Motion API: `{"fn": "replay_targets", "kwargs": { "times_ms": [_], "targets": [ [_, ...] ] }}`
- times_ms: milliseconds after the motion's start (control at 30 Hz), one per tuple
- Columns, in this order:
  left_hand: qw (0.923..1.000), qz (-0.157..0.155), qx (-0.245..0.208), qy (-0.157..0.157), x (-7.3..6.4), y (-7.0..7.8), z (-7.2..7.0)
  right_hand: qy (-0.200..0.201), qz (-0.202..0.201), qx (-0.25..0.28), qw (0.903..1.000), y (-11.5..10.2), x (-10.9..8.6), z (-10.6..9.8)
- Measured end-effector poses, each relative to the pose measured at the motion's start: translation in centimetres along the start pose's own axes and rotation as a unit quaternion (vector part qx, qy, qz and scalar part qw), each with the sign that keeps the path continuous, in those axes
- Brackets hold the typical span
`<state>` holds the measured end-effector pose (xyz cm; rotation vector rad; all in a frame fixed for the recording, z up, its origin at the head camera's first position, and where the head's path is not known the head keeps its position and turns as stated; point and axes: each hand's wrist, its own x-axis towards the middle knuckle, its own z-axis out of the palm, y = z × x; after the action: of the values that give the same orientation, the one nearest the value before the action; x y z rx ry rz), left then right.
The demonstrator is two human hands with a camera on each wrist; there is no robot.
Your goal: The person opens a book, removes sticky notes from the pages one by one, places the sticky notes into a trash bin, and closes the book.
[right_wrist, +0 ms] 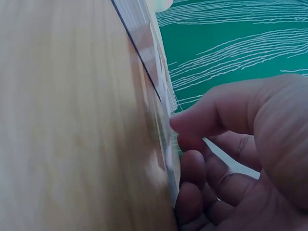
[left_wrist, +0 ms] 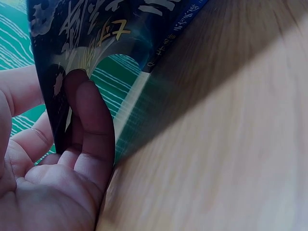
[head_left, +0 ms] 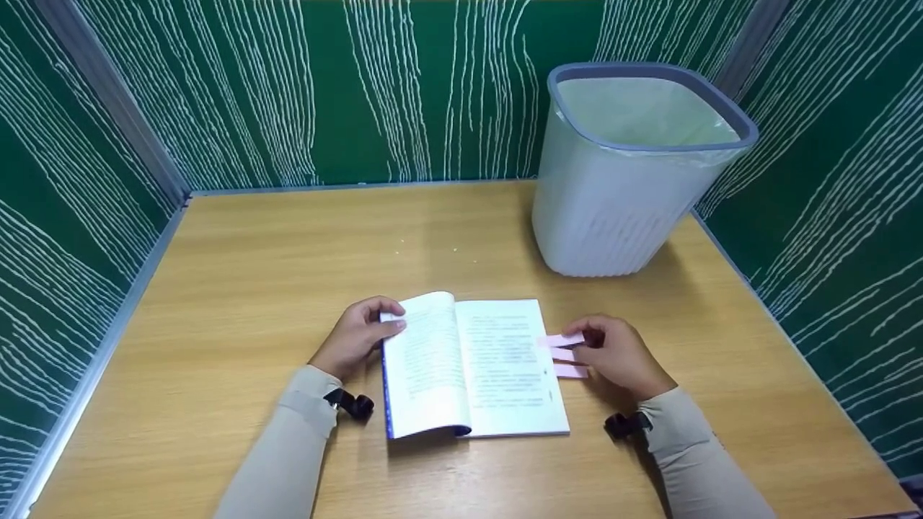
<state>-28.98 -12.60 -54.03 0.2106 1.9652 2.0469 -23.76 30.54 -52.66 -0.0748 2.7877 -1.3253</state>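
Left hand (head_left: 353,337): at half past 9 of the book (head_left: 505,367), clamped on its raised left half.
Right hand (head_left: 616,353): at 3 o'clock, finger and thumb together on pink strips (head_left: 571,371); which one, I cannot tell.
Book place: open, between both hands.
Cover (left_wrist: 115,32): only left wrist view shows its white and gold characters, not readable for me.
Table (head_left: 288,252): wide wood at 9 o'clock.
Bin (head_left: 613,209): 1 o'clock.
Table's far edge: meets green wall (head_left: 335,115) at 12.

One book (head_left: 497,371), three pink tabs (head_left: 572,371), one bin (head_left: 613,194), one bench (head_left: 303,245) are showing. One left grip (head_left: 353,335), one right grip (head_left: 616,353), two sleeves (head_left: 281,447), two wrist cameras (head_left: 358,406) are also showing.
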Motion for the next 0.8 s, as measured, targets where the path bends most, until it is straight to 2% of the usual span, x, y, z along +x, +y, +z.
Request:
{"fn": "replay_targets", "kwargs": {
  "times_ms": [200, 333, 567, 800],
  "targets": [
    [1.0, -0.002, -0.002, -0.008, 0.02, -0.03, -0.11, 0.008, -0.02, 0.023, 0.9995, 0.08, -0.04, -0.08],
    [0.9999, -0.001, -0.002, -0.011, 0.12, -0.11, -0.11, 0.025, -0.021, 0.01, 0.9994, 0.09, 0.04, -0.14],
    [0.9999, 0.009, 0.009, -0.004, 0.09, -0.11, -0.05, 0.019, 0.008, 0.022, 0.9996, 0.19, 0.25, -0.28],
    [0.9999, 0.014, 0.007, -0.002, 0.04, -0.03, -0.01, 0.035, 0.014, 0.048, 0.9981, 0.14, 0.35, -0.37]
  ]
}}
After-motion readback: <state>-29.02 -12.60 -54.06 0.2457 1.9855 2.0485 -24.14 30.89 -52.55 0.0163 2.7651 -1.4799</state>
